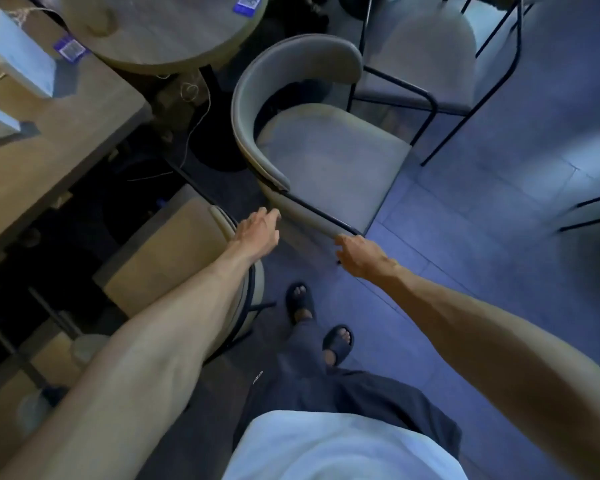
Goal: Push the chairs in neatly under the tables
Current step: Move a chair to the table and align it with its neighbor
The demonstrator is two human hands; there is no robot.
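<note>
A grey chair (329,161) with a curved backrest and black metal frame stands on the floor, its back turned toward the round table (160,32). My left hand (258,232) reaches the seat's near left edge, fingers apart and just touching it. At the seat's near corner is my right hand (355,254), fingers loosely curled and not clearly wrapped around anything. A beige chair (167,251) sits below my left forearm, tucked against the rectangular wooden table (59,140).
A second grey chair (430,53) stands at the upper right, close behind the first. White boxes (18,53) lie on the rectangular table. Thin cables (194,109) trail on the dark floor by the round table's base. My sandalled feet (319,320) stand on the tiled floor.
</note>
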